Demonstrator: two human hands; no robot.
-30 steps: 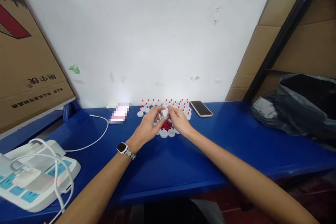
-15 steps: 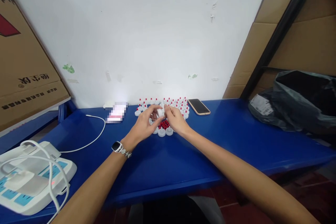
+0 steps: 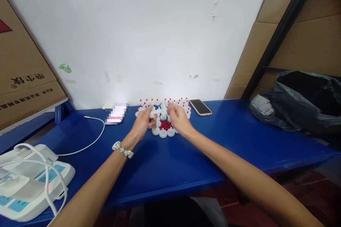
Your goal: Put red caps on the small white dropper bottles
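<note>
My left hand point(image 3: 141, 126) is closed around a white plastic cap point(image 3: 152, 114), held above the left side of the group on the table. To the right, my right hand point(image 3: 180, 120) has its thumb and fingertips pinched together; whatever lies between them is too small or hidden to make out. Between and below the hands lies a pile of small red tips point(image 3: 165, 125). Round white caps point(image 3: 163, 133) without red tips stand around this pile. Behind, several white caps with red tips point(image 3: 183, 104) stand upright in rows, partly covered by my hands.
On the blue table point(image 3: 165, 170), a dark-screened phone point(image 3: 200, 107) lies right of the caps. A blurred-out device point(image 3: 117, 112) lies left, near a white cable point(image 3: 99, 134). A power strip point(image 3: 66, 173) sits front left, a black plastic bag point(image 3: 274, 110) at right. The wall point(image 3: 165, 35) rises behind.
My hands were together at a white cap; now they are apart. The left hand has moved left and turned with the cap, and the right has drawn slightly away to the right.
</note>
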